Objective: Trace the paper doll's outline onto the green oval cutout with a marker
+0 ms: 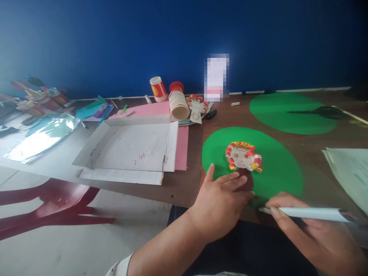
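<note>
My left hand point(220, 199) lies with its fingers spread over the near edge of a round green paper point(278, 168). Its fingertips touch a dark red piece point(245, 181) that is partly hidden under them. Just above sits a paper-cup face point(242, 156) with drawn features and curled red, white and yellow strips around it. My right hand point(304, 226) is closed around a white marker point(313, 213), held nearly level at the table's front edge. The marker's tip points left, close to the green paper's lower edge.
An upturned white box lid point(135, 143) lies left on pink paper point(181, 149). Behind it are stacked paper cups point(178, 103), a single cup point(158, 89) and a paper figure point(196, 110). Scissors point(319, 112) rest on another green round point(270, 103). A red chair point(57, 199) stands lower left.
</note>
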`<state>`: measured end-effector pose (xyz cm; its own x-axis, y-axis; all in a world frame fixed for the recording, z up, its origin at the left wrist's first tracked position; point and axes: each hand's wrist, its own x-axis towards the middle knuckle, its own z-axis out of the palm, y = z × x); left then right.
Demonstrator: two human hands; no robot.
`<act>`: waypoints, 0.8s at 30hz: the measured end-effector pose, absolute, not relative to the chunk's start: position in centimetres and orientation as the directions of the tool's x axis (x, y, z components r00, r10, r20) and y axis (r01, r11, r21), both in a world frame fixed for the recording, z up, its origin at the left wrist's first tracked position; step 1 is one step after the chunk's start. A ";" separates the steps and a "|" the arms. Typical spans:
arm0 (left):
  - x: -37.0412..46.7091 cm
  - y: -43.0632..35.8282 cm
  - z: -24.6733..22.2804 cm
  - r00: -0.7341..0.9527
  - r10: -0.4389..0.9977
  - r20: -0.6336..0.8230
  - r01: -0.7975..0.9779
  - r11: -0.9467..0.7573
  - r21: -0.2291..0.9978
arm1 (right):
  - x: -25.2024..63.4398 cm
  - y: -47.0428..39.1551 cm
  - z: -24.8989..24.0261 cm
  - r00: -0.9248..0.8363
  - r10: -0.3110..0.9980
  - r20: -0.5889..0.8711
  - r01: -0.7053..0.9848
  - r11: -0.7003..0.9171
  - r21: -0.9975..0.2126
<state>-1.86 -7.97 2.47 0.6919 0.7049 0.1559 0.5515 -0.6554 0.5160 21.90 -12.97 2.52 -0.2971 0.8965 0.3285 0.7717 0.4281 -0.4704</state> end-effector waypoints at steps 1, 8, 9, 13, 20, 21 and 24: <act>-1.9 -8.0 2.5 0.691 0.705 0.157 0.552 -0.656 0.515 | 21.9 -13.0 2.5 -0.290 0.897 0.335 0.770 0.426 -0.474; -1.9 -8.0 2.2 0.695 0.699 0.166 0.552 -0.668 0.499 | 21.1 -13.2 2.4 -0.250 0.869 0.427 0.753 0.452 -0.478; -1.9 -8.0 2.2 0.696 0.698 0.170 0.551 -0.671 0.497 | 21.0 -13.2 2.4 -0.243 0.864 0.441 0.755 0.454 -0.474; -1.9 -7.9 1.8 0.692 0.695 0.194 0.546 -0.680 0.489 | 20.8 -13.6 2.0 -0.248 0.838 0.486 0.758 0.480 -0.442; -1.8 -8.0 1.6 0.671 0.708 0.222 0.555 -0.677 0.483 | 20.7 -14.5 1.4 -0.241 0.800 0.550 0.769 0.503 -0.395; -1.8 -8.0 1.6 0.668 0.709 0.228 0.555 -0.678 0.483 | 20.7 -14.7 1.3 -0.238 0.802 0.548 0.768 0.501 -0.400; -1.7 -8.1 1.5 0.664 0.710 0.235 0.553 -0.678 0.484 | 20.8 -14.9 1.2 -0.235 0.808 0.540 0.770 0.494 -0.404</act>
